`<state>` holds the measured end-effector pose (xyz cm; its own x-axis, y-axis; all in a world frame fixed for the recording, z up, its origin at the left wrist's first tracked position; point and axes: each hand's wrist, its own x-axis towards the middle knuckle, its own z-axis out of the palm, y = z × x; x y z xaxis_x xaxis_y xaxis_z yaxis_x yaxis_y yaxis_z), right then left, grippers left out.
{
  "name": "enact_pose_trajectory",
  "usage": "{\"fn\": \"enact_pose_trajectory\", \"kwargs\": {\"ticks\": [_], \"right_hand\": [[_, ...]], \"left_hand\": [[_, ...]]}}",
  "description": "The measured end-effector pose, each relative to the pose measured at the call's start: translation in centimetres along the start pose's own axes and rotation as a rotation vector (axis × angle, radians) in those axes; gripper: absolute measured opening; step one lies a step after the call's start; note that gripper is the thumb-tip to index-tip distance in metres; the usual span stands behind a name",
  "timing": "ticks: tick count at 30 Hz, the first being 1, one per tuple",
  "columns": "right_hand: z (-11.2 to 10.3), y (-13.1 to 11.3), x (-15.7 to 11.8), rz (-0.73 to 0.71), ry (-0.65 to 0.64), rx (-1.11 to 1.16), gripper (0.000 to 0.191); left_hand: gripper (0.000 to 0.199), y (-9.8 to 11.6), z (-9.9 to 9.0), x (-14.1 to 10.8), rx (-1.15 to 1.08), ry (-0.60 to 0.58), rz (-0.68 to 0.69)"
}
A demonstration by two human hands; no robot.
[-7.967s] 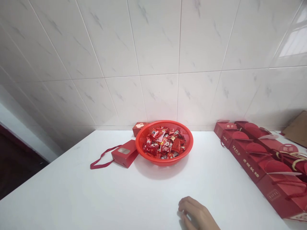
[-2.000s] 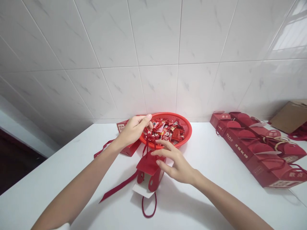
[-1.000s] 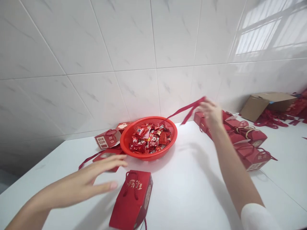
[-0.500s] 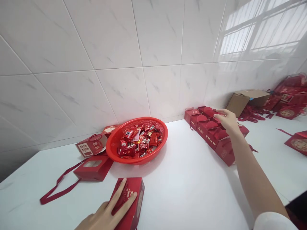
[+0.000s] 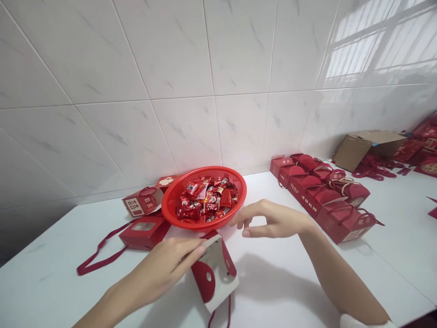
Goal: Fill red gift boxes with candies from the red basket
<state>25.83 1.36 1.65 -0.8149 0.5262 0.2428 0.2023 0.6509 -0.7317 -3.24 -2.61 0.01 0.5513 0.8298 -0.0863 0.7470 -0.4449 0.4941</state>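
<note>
An open red box (image 5: 215, 273) with a white inside is tilted near the table's front, its round-holed flaps spread and a dark red cord hanging below. My left hand (image 5: 174, 259) grips its upper left edge between thumb and fingers. My right hand (image 5: 269, 219) hangs above the table, to the right of the box and beside the basket, fingers curved and apart, holding nothing. A red plastic basket (image 5: 166, 210) full of red-wrapped candies (image 5: 208, 200) stands just behind both hands.
At the left lie a red windowed box (image 5: 139, 236) with a long ribbon and another small box (image 5: 141, 203). Rows of closed red boxes (image 5: 317, 200) stand at the right. Farther right are a cardboard box (image 5: 353, 152) and a red pile. A tiled wall (image 5: 184, 127) rises behind.
My right hand has moved left from the rows of boxes to beside the basket. The box under my left hand now shows its open inside, and my left hand grips its edge. The view has shifted slightly left.
</note>
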Motion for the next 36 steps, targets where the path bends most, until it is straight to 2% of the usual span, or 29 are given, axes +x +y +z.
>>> {"fn": "enact_pose_trajectory", "kwargs": {"ticks": [4, 7, 10, 14, 16, 19, 22, 26, 29, 32, 36], "right_hand": [[1.1, -1.2, 0.7, -0.016, -0.13, -0.037, 0.029], [1.7, -0.9, 1.0, 0.045, -0.153, -0.105, 0.026], [2.4, -0.2, 1.2, 0.12, -0.14, -0.208, 0.022], [3.1, 0.6, 1.6, 0.161, -0.14, -0.298, 0.021], [3.4, 0.8, 1.8, 0.149, -0.152, -0.306, 0.018], [3.9, 0.9, 1.9, 0.196, -0.143, -0.351, 0.012], [4.2, 1.0, 1.7, 0.291, -0.095, -0.418, 0.003], [4.3, 1.2, 1.5, 0.384, -0.051, -0.544, 0.013], [4.3, 1.1, 1.5, 0.453, -0.063, -0.615, 0.021], [3.9, 0.9, 1.5, 0.517, -0.103, -0.591, 0.031], [3.2, 1.0, 1.3, 0.602, -0.244, -0.482, 0.056]], "left_hand": [[0.048, 0.1, -0.2, 2.5, -0.131, 0.019, 0.032], [0.042, -0.4, 0.3, 3.6, -0.221, -0.012, -0.009], [0.041, -0.6, 1.0, 4.0, -0.195, 0.07, -0.021], [0.034, -0.4, 2.3, 4.2, -0.063, 0.23, 0.098], [0.032, -0.1, 2.9, 4.1, 0.02, 0.271, 0.13], [0.031, 0.5, 3.4, 4.1, 0.109, 0.193, 0.111], [0.039, 1.0, 3.4, 4.0, 0.157, 0.13, 0.011], [0.048, 1.0, 3.1, 3.5, 0.148, 0.119, -0.128], [0.045, 0.9, 2.3, 2.6, 0.088, 0.07, -0.147], [0.027, 0.7, 1.0, 1.5, 0.048, -0.063, -0.128], [0.054, 0.2, 0.1, 0.9, 0.065, -0.302, -0.196]]}}
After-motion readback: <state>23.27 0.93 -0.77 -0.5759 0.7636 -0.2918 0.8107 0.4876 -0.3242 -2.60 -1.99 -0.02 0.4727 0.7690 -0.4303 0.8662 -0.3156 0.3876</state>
